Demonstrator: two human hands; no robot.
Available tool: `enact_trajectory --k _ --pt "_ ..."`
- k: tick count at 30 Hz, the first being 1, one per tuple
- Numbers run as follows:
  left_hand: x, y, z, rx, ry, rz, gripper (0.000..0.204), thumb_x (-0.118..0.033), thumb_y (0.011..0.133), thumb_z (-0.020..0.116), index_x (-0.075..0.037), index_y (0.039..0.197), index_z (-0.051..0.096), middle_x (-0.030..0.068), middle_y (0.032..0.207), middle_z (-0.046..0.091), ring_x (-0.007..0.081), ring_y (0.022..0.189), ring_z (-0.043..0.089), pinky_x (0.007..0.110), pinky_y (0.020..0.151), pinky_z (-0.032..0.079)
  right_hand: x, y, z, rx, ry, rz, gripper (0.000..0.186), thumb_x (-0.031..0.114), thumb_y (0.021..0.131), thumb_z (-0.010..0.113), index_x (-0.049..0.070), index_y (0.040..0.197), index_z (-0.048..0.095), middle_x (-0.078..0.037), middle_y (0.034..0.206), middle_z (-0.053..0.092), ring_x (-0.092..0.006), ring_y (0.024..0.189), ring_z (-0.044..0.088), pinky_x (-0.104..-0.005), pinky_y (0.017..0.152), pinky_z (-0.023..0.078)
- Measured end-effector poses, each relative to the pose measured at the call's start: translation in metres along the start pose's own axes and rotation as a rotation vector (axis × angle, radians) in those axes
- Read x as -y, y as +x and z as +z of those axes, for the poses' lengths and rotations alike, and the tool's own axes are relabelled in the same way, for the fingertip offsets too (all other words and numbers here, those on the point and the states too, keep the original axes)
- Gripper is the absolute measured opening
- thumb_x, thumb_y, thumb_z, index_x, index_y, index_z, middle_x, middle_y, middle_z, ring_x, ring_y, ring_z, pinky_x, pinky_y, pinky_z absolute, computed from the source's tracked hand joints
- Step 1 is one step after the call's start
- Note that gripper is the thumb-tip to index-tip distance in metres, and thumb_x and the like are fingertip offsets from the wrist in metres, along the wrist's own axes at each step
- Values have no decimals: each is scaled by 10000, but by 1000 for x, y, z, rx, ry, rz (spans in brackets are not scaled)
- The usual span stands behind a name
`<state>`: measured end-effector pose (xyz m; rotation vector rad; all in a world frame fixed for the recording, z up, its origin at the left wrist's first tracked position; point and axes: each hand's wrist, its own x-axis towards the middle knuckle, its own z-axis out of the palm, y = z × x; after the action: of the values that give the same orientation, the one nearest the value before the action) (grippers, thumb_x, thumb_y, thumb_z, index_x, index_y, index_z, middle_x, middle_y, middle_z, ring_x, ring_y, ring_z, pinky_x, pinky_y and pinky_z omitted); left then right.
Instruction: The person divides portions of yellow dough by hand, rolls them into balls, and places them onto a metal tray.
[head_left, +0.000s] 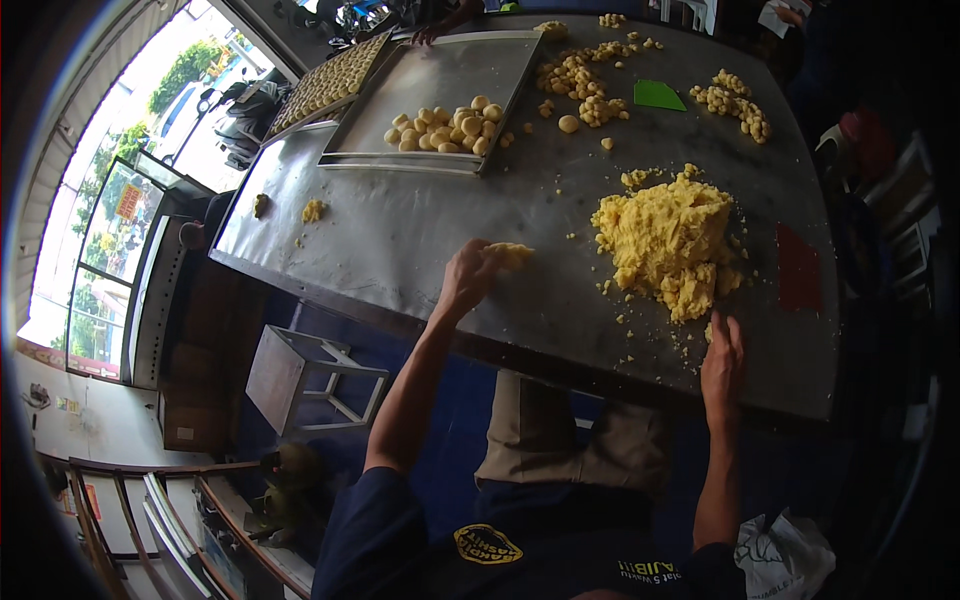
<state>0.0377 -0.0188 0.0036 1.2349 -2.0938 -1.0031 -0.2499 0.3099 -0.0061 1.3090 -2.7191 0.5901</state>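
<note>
A large crumbly mound of yellow dough [665, 235] lies on the metal table [420, 215], right of centre, with loose crumbs around it. My left hand [470, 278] is closed over a flattened piece of yellow dough [514, 254] left of the mound, just above the tabletop. At the mound's near edge is my right hand [722, 362], its fingers bent round a small bit of yellow dough [709, 332] by the thumb. Part of that bit is hidden by the fingers.
A metal tray [400, 85] with pale dough balls [445, 125] stands at the far left, beside another tray [325, 85] full of rows. Small dough lumps [580, 80], a green scraper [658, 95] and a red scraper [798, 268] lie about. Another person's hand [428, 34] rests behind.
</note>
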Motion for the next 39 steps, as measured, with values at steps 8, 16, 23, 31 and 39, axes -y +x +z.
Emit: enact_trajectory --k 8,16,23,31,39 --pt "-21 10 6 51 -413 -28 326 -256 1025 570 55 1065 657 40 776 639 87 632 536 255 588 432 10 5 -4 -168 30 -3 495 -13 919 602 29 1405 522 -239 1386 472 -411 1221 523 -466 1004 460" --pt "-11 26 33 -137 -590 10 244 -185 972 659 42 1054 627 66 819 656 114 689 601 263 631 499 -9 15 16 -123 143 37 361 -14 892 617 -19 1252 636 -236 1272 587 -423 1146 570 -461 968 476" --pt "-25 1 20 -39 59 304 131 -113 865 665 11 906 670 191 921 681 395 867 662 447 771 529 -14 35 -13 51 87 -154 279 -72 772 638 -55 1049 666 -231 1048 594 -420 968 604 -496 805 475" --pt "-12 -59 17 -47 320 329 387 24 841 515 -33 1223 529 177 1141 597 380 1070 600 437 928 490 -5 -7 8 -77 -54 -14 417 -37 915 557 10 1329 584 -258 1377 501 -432 1252 502 -473 1057 422" --pt "-25 -84 60 66 573 628 343 -244 893 653 -30 1146 565 157 1046 599 322 1105 603 442 900 484 -24 20 5 -31 128 20 393 -27 891 609 19 1281 639 -238 1276 598 -408 1141 595 -428 961 491"
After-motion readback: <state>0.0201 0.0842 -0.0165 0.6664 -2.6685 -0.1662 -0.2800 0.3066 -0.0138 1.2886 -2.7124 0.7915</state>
